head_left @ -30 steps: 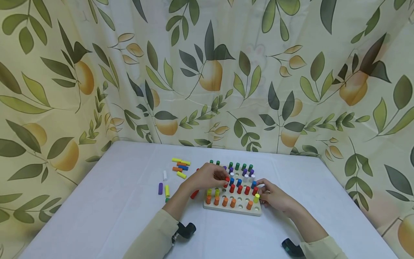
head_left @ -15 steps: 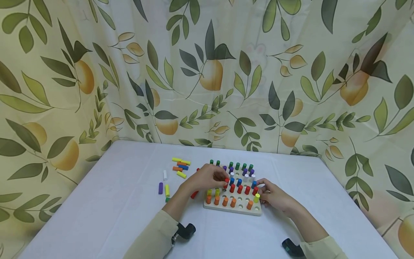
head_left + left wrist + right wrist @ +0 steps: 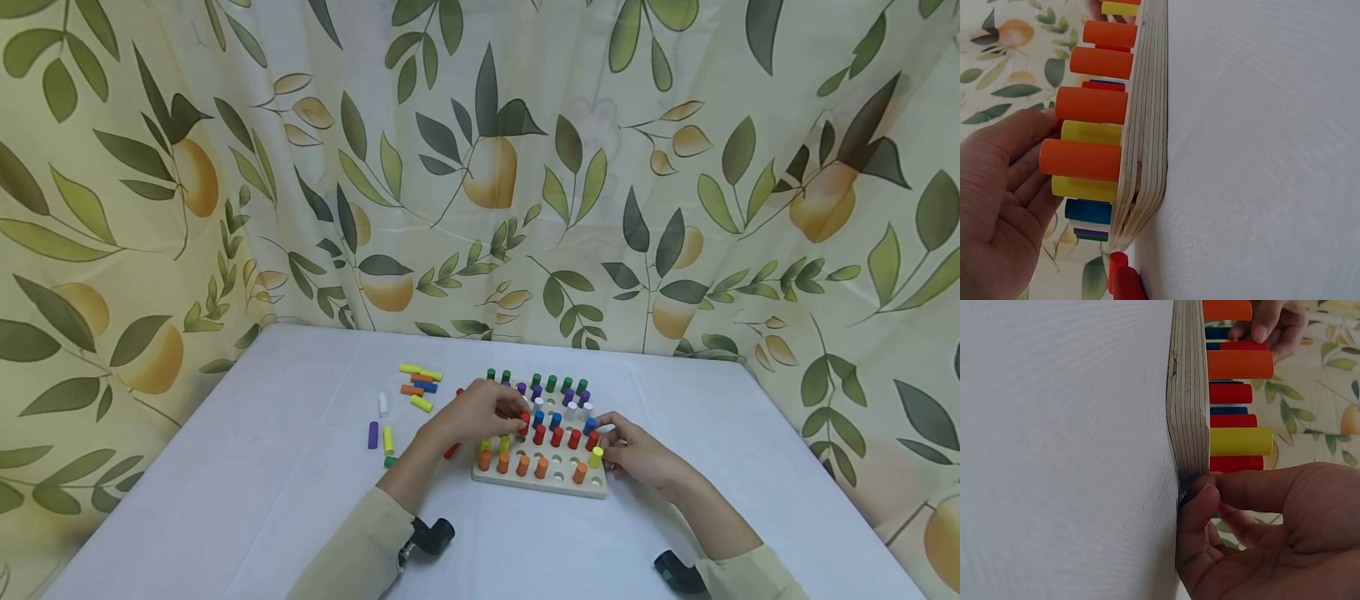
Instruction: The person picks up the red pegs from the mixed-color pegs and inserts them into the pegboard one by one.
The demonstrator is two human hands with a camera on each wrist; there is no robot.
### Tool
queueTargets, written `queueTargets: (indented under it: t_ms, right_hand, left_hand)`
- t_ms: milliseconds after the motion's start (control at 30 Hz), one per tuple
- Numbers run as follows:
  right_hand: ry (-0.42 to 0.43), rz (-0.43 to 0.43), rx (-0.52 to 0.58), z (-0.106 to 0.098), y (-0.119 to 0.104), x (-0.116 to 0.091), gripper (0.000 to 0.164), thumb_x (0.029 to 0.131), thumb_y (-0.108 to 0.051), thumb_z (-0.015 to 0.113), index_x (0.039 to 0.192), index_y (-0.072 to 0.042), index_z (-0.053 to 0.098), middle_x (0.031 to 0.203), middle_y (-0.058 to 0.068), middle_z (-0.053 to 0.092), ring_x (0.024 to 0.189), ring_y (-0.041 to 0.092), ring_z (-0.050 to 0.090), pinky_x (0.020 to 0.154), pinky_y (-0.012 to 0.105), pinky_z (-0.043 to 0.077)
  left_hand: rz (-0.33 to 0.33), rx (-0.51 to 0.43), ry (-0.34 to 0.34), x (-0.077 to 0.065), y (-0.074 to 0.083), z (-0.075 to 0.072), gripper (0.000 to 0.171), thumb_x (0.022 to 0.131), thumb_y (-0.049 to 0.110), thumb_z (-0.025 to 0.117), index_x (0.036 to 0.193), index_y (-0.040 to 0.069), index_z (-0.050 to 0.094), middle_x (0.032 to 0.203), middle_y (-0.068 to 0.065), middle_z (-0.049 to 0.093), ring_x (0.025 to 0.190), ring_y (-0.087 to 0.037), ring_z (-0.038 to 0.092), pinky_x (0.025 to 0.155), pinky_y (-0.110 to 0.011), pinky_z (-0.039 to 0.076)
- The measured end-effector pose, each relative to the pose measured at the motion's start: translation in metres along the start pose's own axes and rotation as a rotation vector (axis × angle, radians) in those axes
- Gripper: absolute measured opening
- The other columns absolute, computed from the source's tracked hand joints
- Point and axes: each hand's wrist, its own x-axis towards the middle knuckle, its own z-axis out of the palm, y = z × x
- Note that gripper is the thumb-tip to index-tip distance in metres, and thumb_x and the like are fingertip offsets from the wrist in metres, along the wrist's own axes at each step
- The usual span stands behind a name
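My left hand point(image 3: 480, 410) reaches over the wooden pegboard point(image 3: 536, 485) and pinches a red peg point(image 3: 524, 422) between thumb and fingertips, at the left end of the row of red pegs. In the left wrist view, orange pegs point(image 3: 1082, 157) and yellow pegs hide most of that red peg. My right hand point(image 3: 637, 454) is at the board's near right edge. Its thumb and fingers grip the board's side point(image 3: 1188, 406) close to the corner, beside a yellow peg point(image 3: 1241, 442), in the right wrist view.
Loose pegs lie on the white table left of the board, among them a purple peg point(image 3: 372, 435), a white peg point(image 3: 383, 405) and several yellow ones. Red pegs point(image 3: 1127, 284) lie by the board's left side. A patterned curtain point(image 3: 480, 167) hangs behind the table.
The red peg in my left hand has shifted very slightly left, away from the neighbouring red peg. My right hand stays at the board's edge.
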Motion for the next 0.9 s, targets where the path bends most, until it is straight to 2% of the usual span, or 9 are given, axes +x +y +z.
queueTargets:
  t_ms: [200,467,900]
  right_hand:
    - [-0.003,0.000,0.007,-0.0005,0.0010,0.0004,0.043,0.097,0.005,0.055,0.138,-0.002,0.043,0.104,0.015,0.048,0.086,0.027,0.054,0.071,0.030,0.051]
    - [-0.001,0.003,-0.008,-0.0004,0.0023,0.0010,0.044,0.097,0.005,0.055,0.139,-0.002,0.043,0.104,0.015,0.050,0.086,0.027,0.054,0.072,0.031,0.051]
    - [-0.005,0.001,-0.001,-0.0008,-0.0003,0.0004,0.043,0.098,0.004,0.055,0.139,-0.002,0.043,0.104,0.015,0.049,0.086,0.027,0.054,0.072,0.030,0.051]
  left_hand:
    - [-0.002,-0.012,-0.007,0.0006,-0.0035,0.0006,0.015,0.094,0.005,0.076,0.109,0.007,0.078,0.098,0.003,0.075,0.086,-0.003,0.067,0.080,-0.019,0.055]
    - [-0.043,-0.036,-0.030,-0.0015,-0.0078,0.0024,0.013,0.094,0.005,0.076,0.106,0.009,0.078,0.097,0.000,0.075,0.084,-0.004,0.067,0.079,-0.020,0.055]
    - [-0.012,-0.042,-0.031,0.0000,-0.0086,0.0021,0.011,0.094,0.005,0.077,0.104,0.008,0.078,0.095,0.001,0.075,0.084,-0.004,0.068,0.079,-0.020,0.055]
